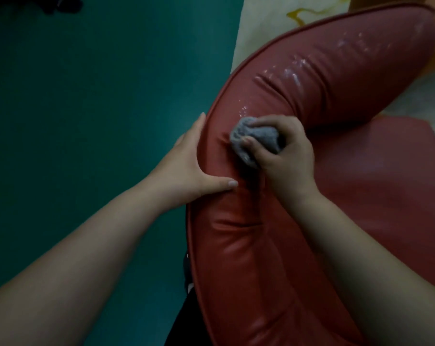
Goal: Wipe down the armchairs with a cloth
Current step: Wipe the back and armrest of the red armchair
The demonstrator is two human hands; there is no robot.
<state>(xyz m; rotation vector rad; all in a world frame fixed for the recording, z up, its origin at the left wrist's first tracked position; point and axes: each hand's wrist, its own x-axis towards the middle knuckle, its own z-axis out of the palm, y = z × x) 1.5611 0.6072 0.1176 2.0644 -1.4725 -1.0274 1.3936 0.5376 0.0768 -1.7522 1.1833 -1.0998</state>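
A red leather armchair (323,78) fills the right half of the view, its curved padded back running from bottom centre to top right, with wet streaks on the upper part. My right hand (283,156) is closed around a bunched grey cloth (254,138), which is pressed onto the top of the backrest. My left hand (186,168) lies flat against the outer edge of the backrest, fingers spread along the piping and thumb on the leather. The red seat cushion (386,183) lies to the right, below the backrest.
A teal surface (99,121) covers the left side behind the chair. Pale patterned fabric (273,16) shows at the top centre. Something dark (181,318) sits at the bottom beside the chair's edge.
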